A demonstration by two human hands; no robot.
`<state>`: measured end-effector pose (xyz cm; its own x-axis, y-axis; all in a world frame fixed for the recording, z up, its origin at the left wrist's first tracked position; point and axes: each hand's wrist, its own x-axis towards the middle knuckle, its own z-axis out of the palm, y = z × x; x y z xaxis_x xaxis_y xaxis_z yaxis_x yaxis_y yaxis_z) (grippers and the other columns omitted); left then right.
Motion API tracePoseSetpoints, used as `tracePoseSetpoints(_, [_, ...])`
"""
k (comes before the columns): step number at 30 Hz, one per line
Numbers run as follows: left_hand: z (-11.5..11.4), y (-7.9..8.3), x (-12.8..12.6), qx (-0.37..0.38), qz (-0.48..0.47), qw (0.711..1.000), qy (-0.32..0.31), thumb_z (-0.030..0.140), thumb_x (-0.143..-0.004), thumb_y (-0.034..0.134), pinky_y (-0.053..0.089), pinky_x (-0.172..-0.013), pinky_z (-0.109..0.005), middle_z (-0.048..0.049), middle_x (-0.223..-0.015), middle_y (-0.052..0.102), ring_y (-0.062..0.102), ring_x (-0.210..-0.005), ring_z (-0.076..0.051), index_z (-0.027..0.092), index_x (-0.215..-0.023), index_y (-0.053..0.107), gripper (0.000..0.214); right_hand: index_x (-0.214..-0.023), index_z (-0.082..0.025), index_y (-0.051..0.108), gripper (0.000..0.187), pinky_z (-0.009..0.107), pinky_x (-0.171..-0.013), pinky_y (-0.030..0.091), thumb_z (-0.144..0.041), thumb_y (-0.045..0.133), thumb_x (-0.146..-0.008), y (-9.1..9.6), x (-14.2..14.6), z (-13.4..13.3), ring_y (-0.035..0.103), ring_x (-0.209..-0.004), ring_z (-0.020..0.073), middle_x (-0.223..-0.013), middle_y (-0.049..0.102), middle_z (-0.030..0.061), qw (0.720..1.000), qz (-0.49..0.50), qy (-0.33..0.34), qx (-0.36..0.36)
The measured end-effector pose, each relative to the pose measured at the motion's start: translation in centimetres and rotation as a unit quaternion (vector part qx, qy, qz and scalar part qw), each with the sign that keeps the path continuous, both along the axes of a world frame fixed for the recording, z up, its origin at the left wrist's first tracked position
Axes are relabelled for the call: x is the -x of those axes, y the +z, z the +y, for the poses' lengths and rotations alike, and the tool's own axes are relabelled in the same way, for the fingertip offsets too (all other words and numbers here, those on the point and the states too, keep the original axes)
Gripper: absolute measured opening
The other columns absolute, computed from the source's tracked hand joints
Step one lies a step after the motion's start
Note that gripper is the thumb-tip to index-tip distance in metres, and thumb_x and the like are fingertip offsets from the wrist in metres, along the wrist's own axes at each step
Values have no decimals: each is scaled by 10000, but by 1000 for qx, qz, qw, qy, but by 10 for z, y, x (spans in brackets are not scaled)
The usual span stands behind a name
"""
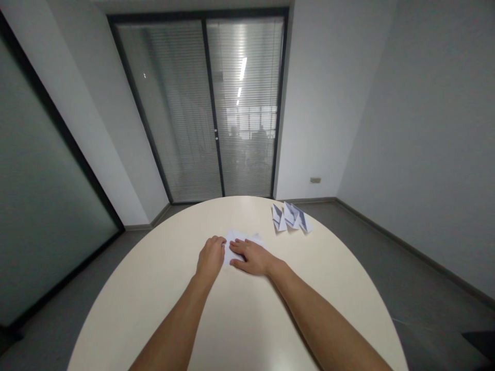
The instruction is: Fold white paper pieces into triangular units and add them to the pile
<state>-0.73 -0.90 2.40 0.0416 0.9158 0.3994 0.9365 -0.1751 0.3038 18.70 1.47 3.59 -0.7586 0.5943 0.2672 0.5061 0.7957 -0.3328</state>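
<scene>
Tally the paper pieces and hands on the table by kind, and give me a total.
Folded paper pieces near the far-right edge: 3
Paper piece at the hands: 1, as far as shows; partly covered
Hands: 2 (left hand, right hand)
Total: 6

White paper [233, 235], angular outline, lying flat, partly covered, on round cream table [235, 324]

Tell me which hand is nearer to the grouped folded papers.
Right. The right hand is to the near left of the folded papers; the left hand is farther left.
</scene>
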Motion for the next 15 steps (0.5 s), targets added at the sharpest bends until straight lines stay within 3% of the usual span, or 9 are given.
tracePoseSetpoints(3, [-4,5,-6,-30,5,1000,-9,61,-907,460,448,-1093,-401,-126,-1293,634,561,-1235,-259,184,-1105,684,324,-1501,-152,482,588,549,-1206,258,-470,480,-1007,2,-1,-2,396,-1462,327,-1551,468,173,999,-21,22,30])
tracePoseSetpoints(6, [-5,4,-14,-14,-38,997,-66,39,-901,423,444,-1110,-368,-118,-1318,630,583,-1239,-220,181,-1205,638,398,-1566,-176,382,623,578,-1230,189,-446,454,-1008,1,-1,-2,310,-1510,322,-1613,367,159,998,-28,1,52])
tracePoseSetpoints(10, [-7,0,-23,31,-95,993,-64,61,-916,392,453,-1098,-340,-145,-1338,633,612,-1241,-204,132,-1349,539,462,-1593,-169,320,691,565,-1233,210,-376,502,-960,-3,0,0,296,-1516,316,-1627,342,149,998,-30,-10,55])
tracePoseSetpoints(15, [-10,6,-27,47,-84,995,-31,82,-909,427,452,-1086,-340,-162,-1364,629,610,-1256,-226,111,-1370,534,475,-1577,-125,354,735,565,-1222,246,-433,532,-934,-7,1,3,324,-1499,344,-1605,377,163,998,-31,-29,36])
